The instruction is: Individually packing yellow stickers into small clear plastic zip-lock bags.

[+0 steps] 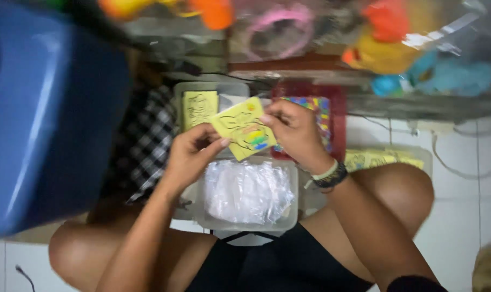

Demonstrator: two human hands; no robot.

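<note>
Person sits on a tiled floor [462, 216], knees bent out to lower left and right of frame. Between the knees, centre: one clear tub [249, 221] holding crumpled clear plastic [247, 190]. Just above it, two hands meet at frame centre. Left hand [190, 154] closed, pinching the lower left corner of one yellow card [243, 130] with a black line drawing and some coloured patches; right hand [294, 132] closed, gripping its upper right edge. Card held tilted, off the floor, above the tub's far rim. Right wrist carries bands [329, 176], looks like two, one pale, one dark.

Beyond the hands: one second tub [210, 89] with one more yellow card [199, 108] standing in it; one red tray [336, 108] to its right with a multicoloured sheet [317, 108]. More yellow sheets [383, 158] lie by the right knee, count unclear. Checked cloth [145, 140] left of the hands. One big blue bin [45, 119] fills the upper left, crowding the left arm. Open floor only at right. Top edge: blurred toys [386, 48], uncountable.
</note>
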